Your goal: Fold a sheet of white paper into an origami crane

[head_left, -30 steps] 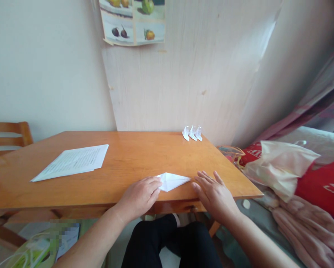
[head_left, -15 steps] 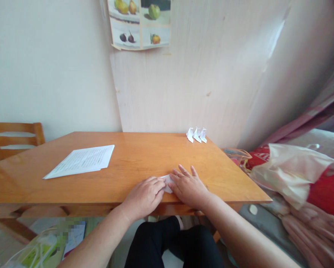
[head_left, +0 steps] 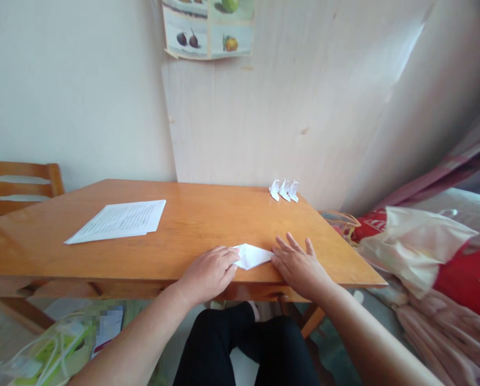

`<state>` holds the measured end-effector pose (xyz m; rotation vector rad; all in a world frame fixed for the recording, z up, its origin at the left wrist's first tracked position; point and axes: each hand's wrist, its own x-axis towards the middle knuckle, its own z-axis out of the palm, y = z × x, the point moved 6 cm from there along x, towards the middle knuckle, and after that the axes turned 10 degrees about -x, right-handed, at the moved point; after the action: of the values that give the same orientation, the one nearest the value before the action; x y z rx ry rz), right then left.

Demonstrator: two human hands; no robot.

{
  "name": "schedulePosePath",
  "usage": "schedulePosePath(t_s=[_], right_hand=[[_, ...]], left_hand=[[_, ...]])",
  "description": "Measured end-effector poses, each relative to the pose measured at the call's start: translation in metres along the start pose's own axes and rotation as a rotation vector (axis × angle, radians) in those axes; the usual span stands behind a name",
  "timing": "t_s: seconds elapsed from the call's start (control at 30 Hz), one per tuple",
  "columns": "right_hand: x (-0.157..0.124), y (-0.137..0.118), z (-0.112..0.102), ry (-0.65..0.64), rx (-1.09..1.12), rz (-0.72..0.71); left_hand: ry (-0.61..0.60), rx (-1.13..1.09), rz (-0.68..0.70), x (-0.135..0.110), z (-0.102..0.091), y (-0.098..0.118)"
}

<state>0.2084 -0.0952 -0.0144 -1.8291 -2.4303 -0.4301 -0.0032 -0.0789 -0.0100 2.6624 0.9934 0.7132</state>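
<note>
A white folded piece of paper (head_left: 249, 257), shaped like a long diamond, lies on the wooden table near its front edge. My left hand (head_left: 210, 272) is over the paper's left end, its fingers drawn together and gripping that end, which they partly hide. At the other end, my right hand (head_left: 300, 266) rests with fingers spread, its thumb side touching the paper's pointed tip. Several small folded paper figures (head_left: 284, 190) stand in a row at the table's back right. A stack of printed sheets (head_left: 121, 220) lies on the left part of the table.
The wooden table (head_left: 208, 209) stands against the wall, with a chair (head_left: 21, 185) behind its left end. Fruit pictures (head_left: 208, 32) hang above. To the right are a cream bag (head_left: 414, 244) and red packages (head_left: 471, 273). My knees are under the front edge.
My right hand has slid right, away from my left hand, uncovering the long diamond of paper between them. My left hand stays at the paper's left end. The view has shifted slightly.
</note>
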Motion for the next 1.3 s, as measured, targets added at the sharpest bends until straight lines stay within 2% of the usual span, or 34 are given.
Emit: schedulePosePath(t_s=[0.1, 0.2, 0.3, 0.4, 0.53, 0.77, 1.3], right_hand=[[-0.002, 0.002, -0.016, 0.199, 0.088, 0.063], [-0.003, -0.018, -0.031, 0.324, 0.243, -0.091], [0.000, -0.039, -0.035, 0.277, 0.335, -0.215], [0.004, -0.049, -0.032, 0.185, 0.313, -0.219], [0.007, -0.049, -0.029, 0.120, 0.349, -0.204], [0.010, -0.044, -0.026, 0.112, 0.412, -0.189], [0.014, -0.042, -0.021, 0.114, 0.385, -0.164]], left_hand=[[0.005, -0.016, -0.008, 0.000, -0.001, 0.000], [0.005, -0.055, -0.021, 0.000, -0.003, 0.000], [-0.003, -0.089, -0.033, 0.000, -0.005, 0.001], [0.002, -0.100, -0.072, 0.000, -0.007, 0.000], [-0.001, -0.114, -0.109, 0.002, -0.008, -0.003], [0.000, -0.165, -0.096, 0.006, -0.009, -0.004], [-0.031, -0.197, -0.124, 0.013, -0.014, -0.002]])
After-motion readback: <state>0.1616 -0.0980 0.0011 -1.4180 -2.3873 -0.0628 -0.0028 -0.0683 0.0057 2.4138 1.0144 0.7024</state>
